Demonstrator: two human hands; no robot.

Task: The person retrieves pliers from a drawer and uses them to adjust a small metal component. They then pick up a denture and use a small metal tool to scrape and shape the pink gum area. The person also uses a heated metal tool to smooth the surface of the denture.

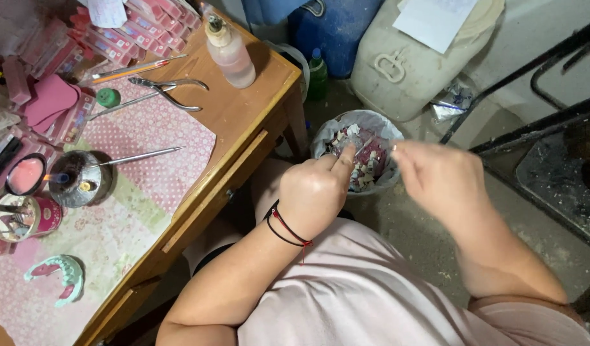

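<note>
My left hand [315, 192], with red and black cords round the wrist, and my right hand [439, 179] are held together over a small waste bin [365, 122] lined with a white bag and filled with pale and pink scraps. Between the fingertips of both hands is a small clear piece [368, 150], blurred, and I cannot tell what it is. Both hands pinch it from opposite sides, left of it and right of it.
A wooden table [243, 115] stands at left with a pink dotted cloth, pliers [170, 90], a metal pick [138, 157], a lit burner [77, 179], a clear pump bottle [231, 51], a teal dental model [58, 272] and pink boxes. A white canister [404, 64] and blue container stand behind the bin.
</note>
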